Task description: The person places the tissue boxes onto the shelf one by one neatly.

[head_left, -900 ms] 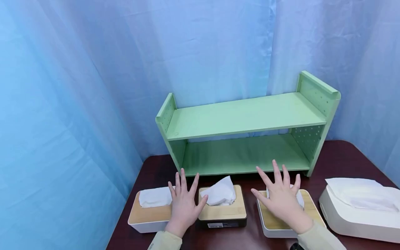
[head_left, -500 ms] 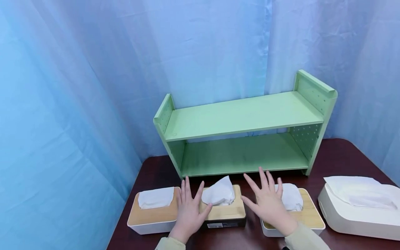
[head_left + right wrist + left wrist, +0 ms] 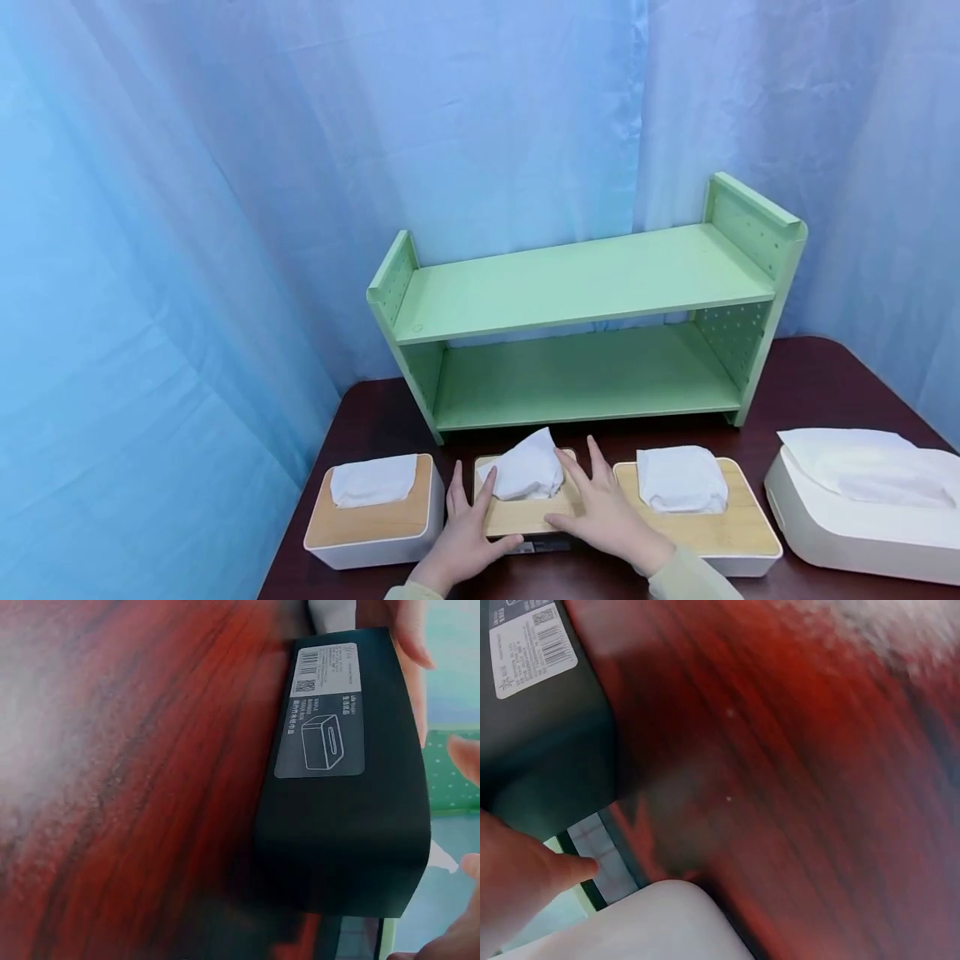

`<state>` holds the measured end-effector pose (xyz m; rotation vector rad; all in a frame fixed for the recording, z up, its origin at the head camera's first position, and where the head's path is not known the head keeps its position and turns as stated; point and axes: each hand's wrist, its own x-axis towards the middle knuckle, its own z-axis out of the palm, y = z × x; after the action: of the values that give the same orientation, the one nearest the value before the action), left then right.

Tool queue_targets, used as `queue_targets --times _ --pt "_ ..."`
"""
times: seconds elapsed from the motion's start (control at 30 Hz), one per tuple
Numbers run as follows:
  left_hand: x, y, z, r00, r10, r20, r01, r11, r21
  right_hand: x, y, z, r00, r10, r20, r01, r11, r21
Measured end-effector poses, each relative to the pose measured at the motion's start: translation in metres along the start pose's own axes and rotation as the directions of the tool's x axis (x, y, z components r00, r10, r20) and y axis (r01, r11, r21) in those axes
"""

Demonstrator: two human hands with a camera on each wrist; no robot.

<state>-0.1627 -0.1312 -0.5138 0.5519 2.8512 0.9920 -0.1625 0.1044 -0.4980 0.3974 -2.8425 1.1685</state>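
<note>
Between my two hands stands a black tissue box (image 3: pixel 517 523) with a pale wooden lid and a white tissue sticking up. My left hand (image 3: pixel 465 542) is at its left side, fingers spread. At its right side is my right hand (image 3: pixel 606 517), also with spread fingers, thumb over the lid's front. Whether either hand touches the box, I cannot tell. In the right wrist view, the dark front of the tissue box (image 3: pixel 337 817) bears a label with a box drawing; fingers show beyond it. A barcode sticker (image 3: pixel 538 656) shows in the left wrist view.
Left is a white tissue box (image 3: pixel 367 521) with an orange-brown lid. To the right stand a white wood-lidded tissue box (image 3: pixel 731 521) and a larger all-white one (image 3: pixel 855 517). Behind them rises a two-tier green shelf (image 3: pixel 585 283) on the dark red table (image 3: pixel 813 383). Blue curtains (image 3: pixel 487 125) enclose it.
My right hand has moved left, from over the right wood-lidded box to the black tissue box's right side. My left hand has shifted slightly right and nearer, uncovering the left box.
</note>
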Motion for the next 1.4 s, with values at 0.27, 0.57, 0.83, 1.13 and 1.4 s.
queue_targets --times 0.27,0.57,0.83,1.13,1.4 --pt "0.001 -0.005 0.003 0.998 -0.018 0.06 0.025 0.994 -0.108 0.0 -0.002 0.012 0.99 0.076 0.121 -0.091 0.989 0.119" --pt "0.002 -0.012 0.009 0.998 -0.001 0.056 0.006 0.996 -0.087 -0.002 -0.001 0.025 0.995 0.093 0.045 -0.097 0.991 0.095" --pt "0.005 -0.011 0.01 1.0 -0.027 0.01 0.028 0.998 -0.057 0.002 -0.003 0.026 0.995 0.095 0.034 -0.098 0.99 0.1" --pt "0.006 -0.01 0.016 0.997 -0.053 -0.05 0.05 0.997 -0.06 0.004 -0.004 0.019 0.991 0.116 0.072 -0.121 0.99 0.076" --pt "0.007 -0.007 0.018 0.993 -0.044 -0.111 0.035 0.996 -0.078 0.006 -0.008 0.016 0.991 0.121 0.053 -0.125 0.989 0.077"
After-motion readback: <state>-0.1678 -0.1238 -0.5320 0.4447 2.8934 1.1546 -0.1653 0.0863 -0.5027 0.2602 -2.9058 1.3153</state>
